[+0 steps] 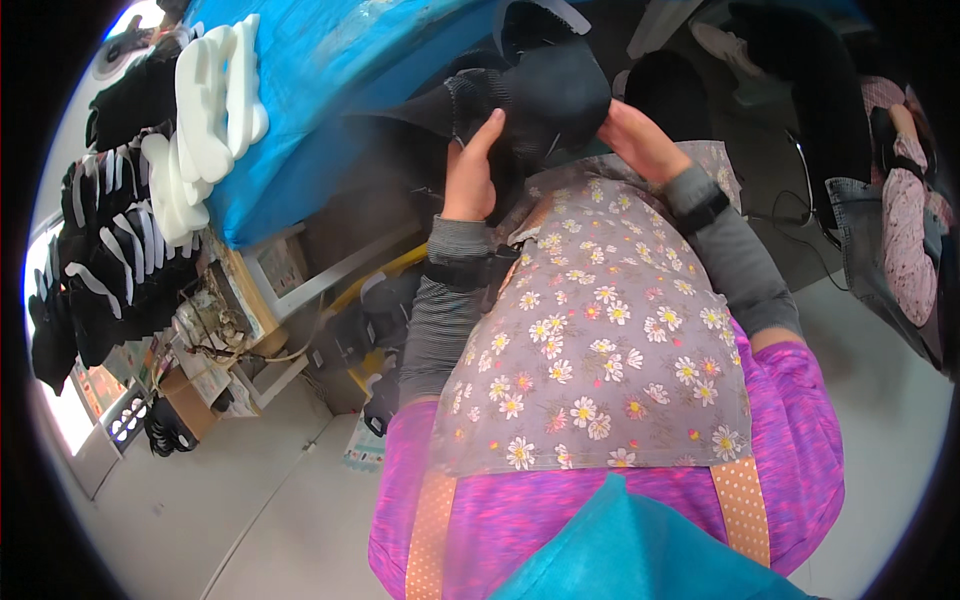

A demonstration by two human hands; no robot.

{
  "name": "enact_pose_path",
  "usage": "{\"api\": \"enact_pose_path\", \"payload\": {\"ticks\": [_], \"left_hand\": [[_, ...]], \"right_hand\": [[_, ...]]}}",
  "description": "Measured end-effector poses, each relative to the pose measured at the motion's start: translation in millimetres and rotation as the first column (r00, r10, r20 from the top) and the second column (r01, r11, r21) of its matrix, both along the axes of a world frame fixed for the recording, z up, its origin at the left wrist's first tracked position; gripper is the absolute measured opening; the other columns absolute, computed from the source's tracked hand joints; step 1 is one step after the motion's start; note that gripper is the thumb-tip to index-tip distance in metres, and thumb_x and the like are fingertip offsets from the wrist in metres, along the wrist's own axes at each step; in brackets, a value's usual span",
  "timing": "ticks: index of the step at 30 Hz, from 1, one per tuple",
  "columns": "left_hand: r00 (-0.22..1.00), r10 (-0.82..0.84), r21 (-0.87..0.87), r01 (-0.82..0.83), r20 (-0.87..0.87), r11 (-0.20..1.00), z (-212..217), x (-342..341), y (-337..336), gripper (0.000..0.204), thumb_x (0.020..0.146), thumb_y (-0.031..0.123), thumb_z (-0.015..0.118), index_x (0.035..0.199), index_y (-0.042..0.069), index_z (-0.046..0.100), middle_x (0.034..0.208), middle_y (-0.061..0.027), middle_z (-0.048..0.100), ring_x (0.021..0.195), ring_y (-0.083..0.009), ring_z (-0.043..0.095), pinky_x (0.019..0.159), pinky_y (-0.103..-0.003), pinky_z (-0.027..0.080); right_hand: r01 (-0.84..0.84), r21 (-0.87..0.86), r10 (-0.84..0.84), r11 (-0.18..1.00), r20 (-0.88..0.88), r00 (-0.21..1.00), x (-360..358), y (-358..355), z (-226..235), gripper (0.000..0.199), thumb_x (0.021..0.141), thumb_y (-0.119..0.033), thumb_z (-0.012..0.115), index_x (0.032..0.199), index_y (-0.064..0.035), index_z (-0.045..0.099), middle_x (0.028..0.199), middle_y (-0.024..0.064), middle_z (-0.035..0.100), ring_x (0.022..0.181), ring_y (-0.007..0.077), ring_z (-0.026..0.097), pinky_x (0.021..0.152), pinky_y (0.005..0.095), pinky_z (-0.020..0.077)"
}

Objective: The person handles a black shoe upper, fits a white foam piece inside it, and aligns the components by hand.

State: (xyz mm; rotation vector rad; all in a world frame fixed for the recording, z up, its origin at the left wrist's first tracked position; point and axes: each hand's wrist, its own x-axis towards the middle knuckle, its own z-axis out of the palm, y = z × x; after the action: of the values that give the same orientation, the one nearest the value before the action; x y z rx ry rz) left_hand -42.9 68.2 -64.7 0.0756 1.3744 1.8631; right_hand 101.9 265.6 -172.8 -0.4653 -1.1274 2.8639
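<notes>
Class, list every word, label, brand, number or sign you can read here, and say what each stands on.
Readable text: none.
Printed sheet left of the person: too small and blurred to read.
Apron: flowers, no visible lettering.
Black piece between left hand and right hand: no visible lettering.

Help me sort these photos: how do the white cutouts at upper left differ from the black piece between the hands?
The white cutouts are long and wavy-edged; the black piece looks broader and rounded. The white cutouts overlap in a group against the blue sheet; the black piece is held between the left hand and right hand. Both look mostly plain.
</notes>
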Motion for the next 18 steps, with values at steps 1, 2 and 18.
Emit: {"api": "enact_pose_path", "payload": {"ticks": [1,2,18], "left_hand": [[1.000,-0.005,-0.005,0.005,-0.005,1.000,-2.7,-3.5,-5.1,0.034,0.093,0.012,0.058,0.125,-0.001,0.059,0.123,-0.0118,0.064,0.114,-0.0240,0.061,0.100,-0.036,0.048],[0.994,-0.019,0.032,0.016,0.108,0.999,-9.2,-7.9,-11.9,0.034,0.094,0.013,0.057,0.124,-0.002,0.059,0.123,-0.0125,0.063,0.114,-0.0248,0.061,0.101,-0.037,0.047],[0.739,-0.211,-0.420,-0.107,-0.640,0.901,36.7,-10.1,-31.7,0.027,0.099,0.019,0.058,0.113,-0.002,0.064,0.093,-0.0004,0.068,0.085,-0.0063,0.053,0.078,-0.023,0.043]], "right_hand": [[0.005,-0.005,-0.005,1.000,-0.005,1.000,-10.0,-3.0,8.5,0.044,0.097,-0.032,0.059,0.131,-0.0046,0.051,0.128,0.0035,0.056,0.119,0.0164,0.053,0.103,0.0341,0.0413],[-0.055,-0.081,0.053,0.995,-0.034,0.998,-19.5,-3.2,18.1,0.045,0.096,-0.030,0.060,0.132,-0.0048,0.051,0.130,0.0048,0.056,0.120,0.0173,0.053,0.103,0.0355,0.0421],[-0.097,-0.204,0.084,0.974,-0.071,0.994,-30.2,-21.1,35.7,0.042,0.090,-0.016,0.066,0.129,-0.0036,0.055,0.124,0.0076,0.062,0.114,0.0198,0.058,0.103,0.0354,0.0437]]}}
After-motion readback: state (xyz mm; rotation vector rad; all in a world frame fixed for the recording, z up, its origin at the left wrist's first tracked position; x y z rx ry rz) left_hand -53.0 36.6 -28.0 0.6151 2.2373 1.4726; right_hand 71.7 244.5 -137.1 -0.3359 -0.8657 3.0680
